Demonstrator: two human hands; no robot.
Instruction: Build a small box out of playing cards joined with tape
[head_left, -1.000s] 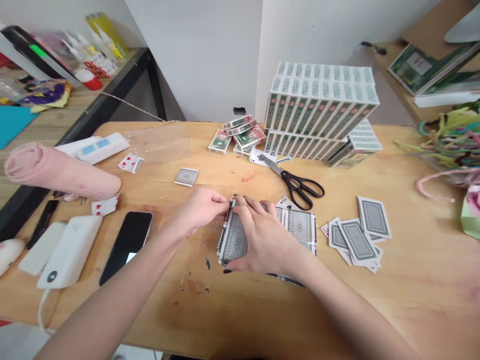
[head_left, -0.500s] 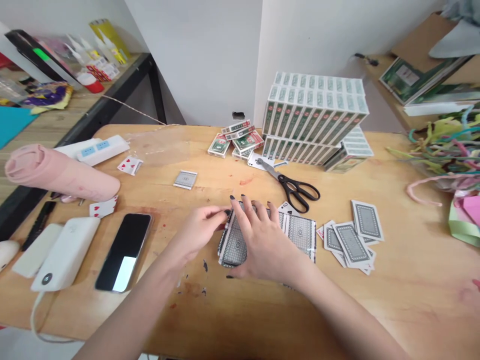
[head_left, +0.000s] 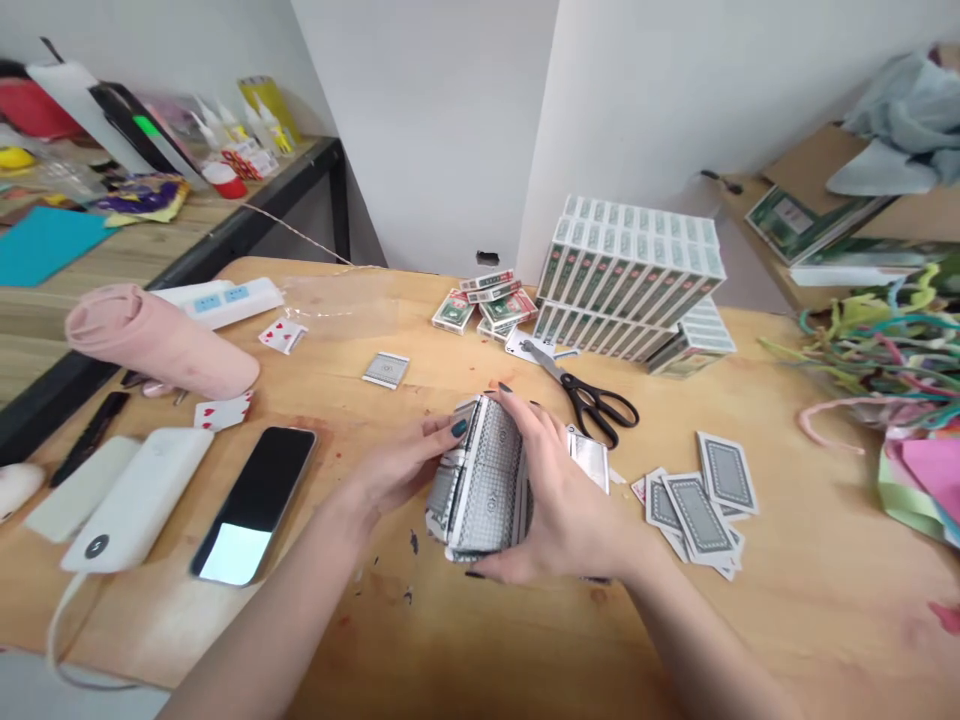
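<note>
A piece made of grey-backed playing cards (head_left: 491, 490), joined edge to edge, is raised and tilted between my hands at the middle of the table. My left hand (head_left: 409, 460) pinches its upper left edge, thumb on the near side. My right hand (head_left: 551, 490) spans its right side, fingers over the top edge and thumb at the bottom. A shiny flap of the piece (head_left: 591, 460) shows beyond my right hand. The piece's underside is hidden. Just beyond lie black-handled scissors (head_left: 600, 405), and a cut card (head_left: 386, 370) rests at the upper left.
Loose cards (head_left: 697, 515) lie to the right. Stacked card boxes (head_left: 630, 260) and a few loose boxes (head_left: 491, 300) stand at the back. A phone (head_left: 255, 505), a white power bank (head_left: 139, 500) and a pink roll (head_left: 161, 340) occupy the left. Coloured pipe cleaners (head_left: 885, 350) spread at the right edge.
The card piece has been tilted up off the table and bent, its left part now raised. My right hand has turned onto its side around it. The camera view has shifted slightly.
</note>
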